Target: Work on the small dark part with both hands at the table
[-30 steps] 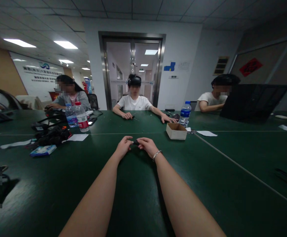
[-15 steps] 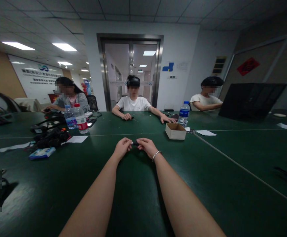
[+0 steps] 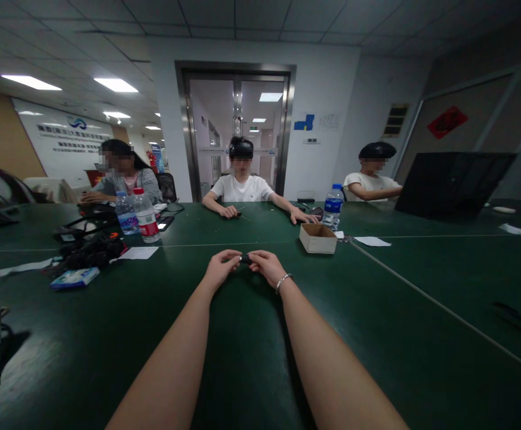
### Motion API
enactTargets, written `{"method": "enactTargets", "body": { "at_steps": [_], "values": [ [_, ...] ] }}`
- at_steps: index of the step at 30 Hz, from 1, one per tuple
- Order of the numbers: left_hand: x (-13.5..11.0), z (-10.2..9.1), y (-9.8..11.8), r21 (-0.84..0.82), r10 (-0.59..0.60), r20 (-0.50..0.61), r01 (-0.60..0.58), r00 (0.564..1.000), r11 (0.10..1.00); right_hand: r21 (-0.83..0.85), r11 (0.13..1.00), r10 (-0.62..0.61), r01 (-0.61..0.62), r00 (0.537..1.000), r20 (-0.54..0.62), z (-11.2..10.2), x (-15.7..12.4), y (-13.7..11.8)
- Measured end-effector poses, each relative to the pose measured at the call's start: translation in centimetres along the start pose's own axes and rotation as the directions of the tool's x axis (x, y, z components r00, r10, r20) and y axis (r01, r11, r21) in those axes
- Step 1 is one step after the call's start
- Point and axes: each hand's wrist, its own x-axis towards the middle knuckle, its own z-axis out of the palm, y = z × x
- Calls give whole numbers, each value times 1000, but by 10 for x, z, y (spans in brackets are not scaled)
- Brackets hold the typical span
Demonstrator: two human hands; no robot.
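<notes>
Pinched near the centre of the frame, over the tabletop [image 3: 242, 340], between narrowed fingers of left hand [image 3: 221, 269] and right hand [image 3: 268, 266]: small black object [image 3: 246, 259]. Barely shifted since a moment earlier; still gripped from both sides, hence apparently mid-handling.

1 small black object [image 3: 244, 259] | pale left end | roughly level | held between 2 hands [image 3: 221, 267] [image 3: 268, 266]
</notes>
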Motion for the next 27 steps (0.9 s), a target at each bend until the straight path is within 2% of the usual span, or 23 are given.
{"method": "enactTargets", "body": {
  "at_steps": [7, 10, 12, 14, 18, 24, 27],
  "values": [
    [4, 4, -4, 166, -133, -130, 153, 983, 974, -57, 998, -17, 17, 1000, 2, 2, -1, 0],
    [3, 5, -2, 74, -108, -169, 122, 980, 990, -45, 999, -6, 6, 1000, -5, 2, -1, 0],
    [1, 3, 0, -10, -61, -142, 60, 988, 998, -34, 999, 3, -4, 1000, -14, 2, -1, -1],
    [-1, 0, 1, -40, -16, -67, 14, 998, 999, -20, 1000, 5, -6, 1000, -21, 1, -1, -1],
    [-3, -4, 1, 24, 13, 48, -14, 999, 1000, 5, 1000, 4, -4, 1000, -11, 0, -1, -1],
    [0, -1, -3, -22, -34, 23, 35, 999, 999, 13, 1000, 5, -5, 1000, -1, 1, 0, 0],
    [2, 0, -5, 9, -50, 4, 50, 999, 999, -8, 1000, 6, -6, 1000, 4, 2, -1, -1]
  ]
}}
